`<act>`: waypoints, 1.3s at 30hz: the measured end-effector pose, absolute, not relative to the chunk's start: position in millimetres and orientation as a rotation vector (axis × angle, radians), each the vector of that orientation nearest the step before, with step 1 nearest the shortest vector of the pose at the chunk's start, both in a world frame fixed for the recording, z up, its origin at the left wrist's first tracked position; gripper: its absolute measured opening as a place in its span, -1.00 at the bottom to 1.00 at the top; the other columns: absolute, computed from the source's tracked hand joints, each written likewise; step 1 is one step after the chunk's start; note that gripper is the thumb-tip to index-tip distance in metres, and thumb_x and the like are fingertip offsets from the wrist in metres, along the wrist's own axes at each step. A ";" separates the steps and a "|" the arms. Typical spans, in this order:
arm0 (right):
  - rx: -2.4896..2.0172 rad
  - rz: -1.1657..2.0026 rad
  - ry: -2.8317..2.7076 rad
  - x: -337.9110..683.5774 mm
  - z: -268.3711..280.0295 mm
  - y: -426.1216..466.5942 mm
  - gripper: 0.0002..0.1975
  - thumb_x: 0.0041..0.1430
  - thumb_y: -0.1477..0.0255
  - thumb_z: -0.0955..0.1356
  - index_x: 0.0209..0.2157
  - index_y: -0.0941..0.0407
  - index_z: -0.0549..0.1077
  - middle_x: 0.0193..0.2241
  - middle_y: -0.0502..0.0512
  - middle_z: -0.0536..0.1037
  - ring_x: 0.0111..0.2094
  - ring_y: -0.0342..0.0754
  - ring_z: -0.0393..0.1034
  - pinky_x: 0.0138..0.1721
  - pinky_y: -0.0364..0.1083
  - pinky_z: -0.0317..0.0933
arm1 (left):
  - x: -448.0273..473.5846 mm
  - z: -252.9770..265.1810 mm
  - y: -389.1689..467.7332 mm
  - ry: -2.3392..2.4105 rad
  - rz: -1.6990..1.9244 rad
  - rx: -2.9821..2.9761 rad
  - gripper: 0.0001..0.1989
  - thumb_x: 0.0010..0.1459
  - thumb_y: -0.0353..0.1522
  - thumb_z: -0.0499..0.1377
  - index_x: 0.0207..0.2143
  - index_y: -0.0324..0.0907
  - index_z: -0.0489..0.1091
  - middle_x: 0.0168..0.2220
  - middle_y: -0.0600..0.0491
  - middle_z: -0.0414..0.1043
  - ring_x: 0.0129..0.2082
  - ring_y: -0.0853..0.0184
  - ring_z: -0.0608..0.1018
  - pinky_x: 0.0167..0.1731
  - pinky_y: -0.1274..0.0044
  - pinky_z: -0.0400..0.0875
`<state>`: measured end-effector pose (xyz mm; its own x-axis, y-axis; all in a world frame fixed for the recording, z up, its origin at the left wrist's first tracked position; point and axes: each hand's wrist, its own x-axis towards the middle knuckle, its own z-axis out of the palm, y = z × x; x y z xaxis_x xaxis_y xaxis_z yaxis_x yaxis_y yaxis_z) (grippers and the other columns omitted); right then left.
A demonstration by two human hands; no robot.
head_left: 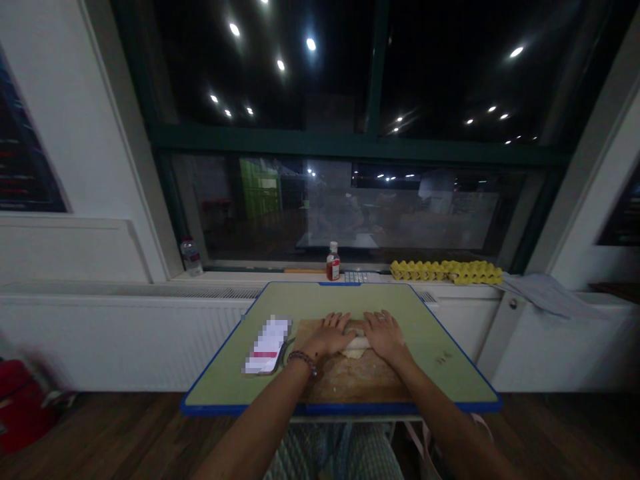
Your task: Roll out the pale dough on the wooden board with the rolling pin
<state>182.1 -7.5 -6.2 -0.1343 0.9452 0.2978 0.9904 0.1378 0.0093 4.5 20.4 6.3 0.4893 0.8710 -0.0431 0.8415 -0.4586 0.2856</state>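
Note:
A pale rolling pin lies crosswise over a piece of flattened dough on a wooden board. My left hand rests on the pin's left end, fingers stretched forward and apart, thumb toward the middle. On its right end lies my right hand, also with fingers spread forward, a ring on one finger. Both palms hide the pin's ends, and part of the dough is covered. A beaded bracelet circles my left wrist.
The board sits on a small green table with a blue rim. Left of it lies a phone. On the windowsill stand a small red-liquid bottle, a clear bottle and yellow egg cartons. A red container is at lower left.

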 end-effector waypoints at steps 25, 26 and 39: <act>-1.788 -0.267 -2.286 177.9 0.4 -39.1 -0.48 0.37 0.44 0.02 0.20 0.25 0.34 0.22 0.23 0.31 0.31 0.08 0.04 0.27 0.10 -0.10 | -0.6 -4.1 -1.8 1.326 0.339 2.740 -0.49 0.35 -0.28 -0.22 0.32 -0.10 0.06 0.36 0.01 0.06 0.38 0.24 -0.04 0.32 0.23 -0.14; -1.777 -0.280 -2.278 178.2 -0.6 -39.6 -0.49 0.37 0.45 0.02 0.19 0.25 0.34 0.21 0.21 0.33 0.30 0.08 0.06 0.28 0.09 -0.10 | -0.8 -3.3 -2.8 1.318 0.333 2.748 -0.49 0.36 -0.29 -0.22 0.32 -0.10 0.05 0.35 0.01 0.06 0.38 0.24 -0.03 0.32 0.24 -0.14; -1.717 -0.279 -2.243 178.0 -2.4 -54.3 -0.50 0.35 0.47 0.06 0.21 0.25 0.32 0.21 0.22 0.33 0.27 0.04 0.14 0.30 0.06 -0.10 | -5.8 7.4 -25.2 1.162 0.365 2.926 -0.49 0.38 -0.36 -0.24 0.34 -0.17 0.02 0.36 -0.01 0.04 0.38 0.24 -0.05 0.34 0.30 -0.16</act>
<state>178.0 -54.3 -2.4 -0.2397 0.9048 0.3519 0.9635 0.2663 -0.0285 -5.8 -25.2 7.4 0.7047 0.6735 0.2230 0.6800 -0.7309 0.0587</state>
